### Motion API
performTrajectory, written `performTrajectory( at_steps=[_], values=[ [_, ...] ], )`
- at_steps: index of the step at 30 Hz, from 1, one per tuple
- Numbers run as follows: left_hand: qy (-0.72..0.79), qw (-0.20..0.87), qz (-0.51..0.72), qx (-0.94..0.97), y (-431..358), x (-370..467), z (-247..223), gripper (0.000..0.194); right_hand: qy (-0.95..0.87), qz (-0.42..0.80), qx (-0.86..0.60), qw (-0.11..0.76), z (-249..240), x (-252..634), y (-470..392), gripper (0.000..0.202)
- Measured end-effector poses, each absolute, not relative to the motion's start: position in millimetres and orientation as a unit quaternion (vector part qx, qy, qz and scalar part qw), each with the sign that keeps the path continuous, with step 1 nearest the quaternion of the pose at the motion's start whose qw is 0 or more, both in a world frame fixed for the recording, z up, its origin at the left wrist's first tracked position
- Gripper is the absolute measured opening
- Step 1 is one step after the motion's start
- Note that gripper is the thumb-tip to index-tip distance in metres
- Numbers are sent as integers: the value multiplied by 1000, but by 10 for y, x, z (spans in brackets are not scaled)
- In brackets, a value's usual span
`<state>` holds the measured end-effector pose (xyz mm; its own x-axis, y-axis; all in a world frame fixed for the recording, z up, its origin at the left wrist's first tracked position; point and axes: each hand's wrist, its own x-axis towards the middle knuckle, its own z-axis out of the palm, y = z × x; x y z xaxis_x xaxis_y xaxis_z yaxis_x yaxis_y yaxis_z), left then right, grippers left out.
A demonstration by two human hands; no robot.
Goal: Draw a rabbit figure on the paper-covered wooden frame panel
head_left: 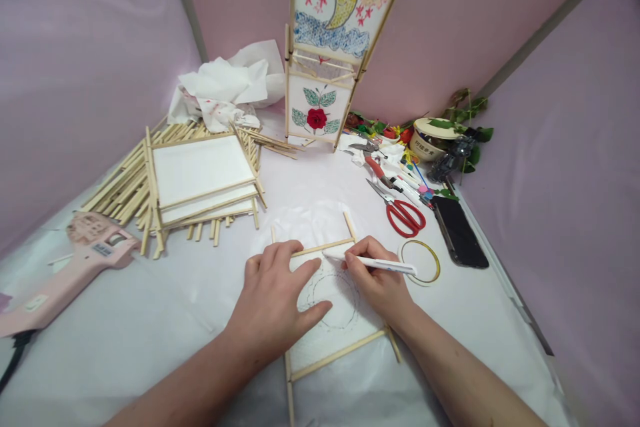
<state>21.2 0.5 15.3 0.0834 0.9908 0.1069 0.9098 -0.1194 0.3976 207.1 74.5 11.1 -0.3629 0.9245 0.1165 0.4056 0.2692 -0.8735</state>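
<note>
A white paper panel (320, 347) in a frame of thin wooden sticks (343, 355) lies in front of me. A circle with a wavy outline (336, 300) is drawn on it in dark line. My left hand (277, 290) rests on the panel's left side, fingers spread, thumb and forefinger beside the circle. My right hand (380, 280) grips a white pen (387, 265). Its tip touches or nearly touches the paper near the upper stick, above the circle. Part of the panel's left and right edges is hidden under my hands.
Left are a pink glue gun (87, 263), bundled wooden sticks (117, 180) and framed blank panels (203, 167). A decorated lantern (320, 107) stands at the back. Red scissors (405, 217), a tape roll (436, 262), a phone (459, 230), pliers (379, 170) and a tub (431, 140) lie right.
</note>
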Motion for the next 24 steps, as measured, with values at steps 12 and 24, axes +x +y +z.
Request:
performTrajectory(
  at_steps=[12, 24],
  values=[
    [654, 117, 172, 727, 21, 223, 165, 41, -724, 400, -458, 326, 122, 2065, 751, 12],
    [651, 114, 172, 730, 21, 213, 156, 40, -718, 406, -454, 337, 87, 2089, 757, 13]
  ],
)
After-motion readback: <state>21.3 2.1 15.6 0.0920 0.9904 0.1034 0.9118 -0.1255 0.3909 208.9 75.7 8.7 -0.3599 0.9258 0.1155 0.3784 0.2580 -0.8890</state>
